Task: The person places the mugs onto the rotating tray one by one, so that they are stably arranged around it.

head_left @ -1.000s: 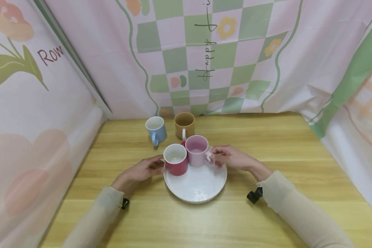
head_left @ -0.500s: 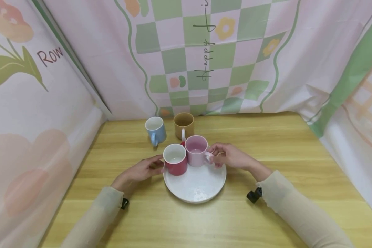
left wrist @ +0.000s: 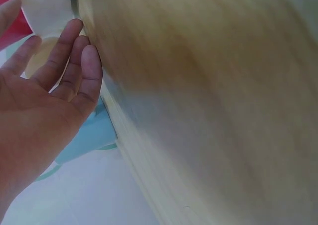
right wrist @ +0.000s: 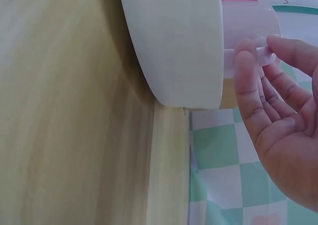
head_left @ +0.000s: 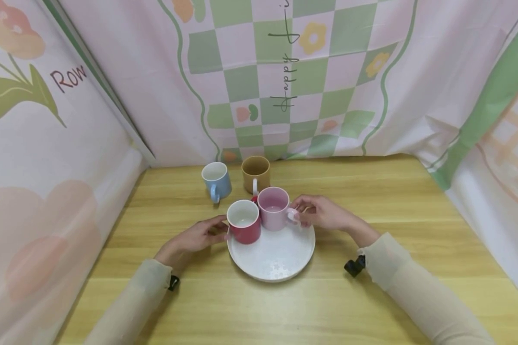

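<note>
A round white plate (head_left: pixel 271 261) bears two upright mugs on its far left part. The red mug (head_left: pixel 247 232), white inside, stands left of the pink mug (head_left: pixel 274 218), close against it. My right hand (head_left: pixel 323 213) pinches the pink mug's handle between thumb and fingers, as the right wrist view also shows around the handle (right wrist: pixel 266 56). At the left, my left hand (head_left: pixel 198 235) has its fingers loosely extended at the plate's edge beside the red mug. Nothing lies in its palm (left wrist: pixel 37 106) in the left wrist view.
Behind the plate stand a blue mug (head_left: pixel 219 186) and a yellow-brown mug (head_left: pixel 261 179), handles facing me. The wooden table (head_left: pixel 393 201) runs back to a patterned cloth backdrop (head_left: pixel 311 110). More cloth hangs at both sides.
My right hand has shifted slightly away from me, and the pink mug's handle has turned a little with it. My left hand and the other mugs look the same.
</note>
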`<state>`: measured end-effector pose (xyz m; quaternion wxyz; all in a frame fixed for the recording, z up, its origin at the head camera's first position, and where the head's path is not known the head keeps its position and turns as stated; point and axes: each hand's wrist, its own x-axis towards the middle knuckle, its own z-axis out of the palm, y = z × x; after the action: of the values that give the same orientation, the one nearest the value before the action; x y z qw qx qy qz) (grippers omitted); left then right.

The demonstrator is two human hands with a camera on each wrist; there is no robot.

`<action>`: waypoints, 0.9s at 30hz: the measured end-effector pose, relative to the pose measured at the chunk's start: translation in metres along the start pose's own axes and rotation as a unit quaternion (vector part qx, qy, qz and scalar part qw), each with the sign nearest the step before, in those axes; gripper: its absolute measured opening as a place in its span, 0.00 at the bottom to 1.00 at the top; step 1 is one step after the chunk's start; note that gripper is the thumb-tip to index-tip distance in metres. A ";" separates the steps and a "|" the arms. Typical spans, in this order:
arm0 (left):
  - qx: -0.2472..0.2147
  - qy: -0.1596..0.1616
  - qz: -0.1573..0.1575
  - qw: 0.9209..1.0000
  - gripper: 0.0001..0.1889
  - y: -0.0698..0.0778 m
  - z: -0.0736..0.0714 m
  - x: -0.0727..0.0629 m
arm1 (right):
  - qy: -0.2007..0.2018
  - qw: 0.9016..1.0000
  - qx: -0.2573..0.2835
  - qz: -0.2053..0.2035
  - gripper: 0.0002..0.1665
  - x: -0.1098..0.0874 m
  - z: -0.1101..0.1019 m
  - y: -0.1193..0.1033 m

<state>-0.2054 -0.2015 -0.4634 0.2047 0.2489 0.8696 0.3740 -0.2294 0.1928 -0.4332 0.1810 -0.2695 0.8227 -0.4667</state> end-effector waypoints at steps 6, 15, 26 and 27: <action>0.003 0.003 0.003 1.000 0.31 -0.001 0.000 0.000 | 0.000 1.000 -0.027 -0.011 0.15 0.001 -0.005 0.000; 0.005 0.001 0.010 1.000 0.31 -0.002 0.000 0.000 | 0.001 0.999 -0.037 -0.017 0.18 0.002 -0.006 0.002; 0.001 0.001 0.011 1.000 0.31 -0.002 0.000 0.001 | 0.001 0.996 -0.065 -0.058 0.15 0.005 -0.011 0.002; 0.001 0.001 0.011 1.000 0.31 -0.002 0.000 0.001 | 0.002 0.996 -0.068 -0.058 0.15 0.005 -0.011 0.002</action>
<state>-0.2061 -0.2021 -0.4653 0.1997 0.2580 0.8676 0.3752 -0.2401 0.1984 -0.4297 0.1327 -0.3277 0.8359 -0.4198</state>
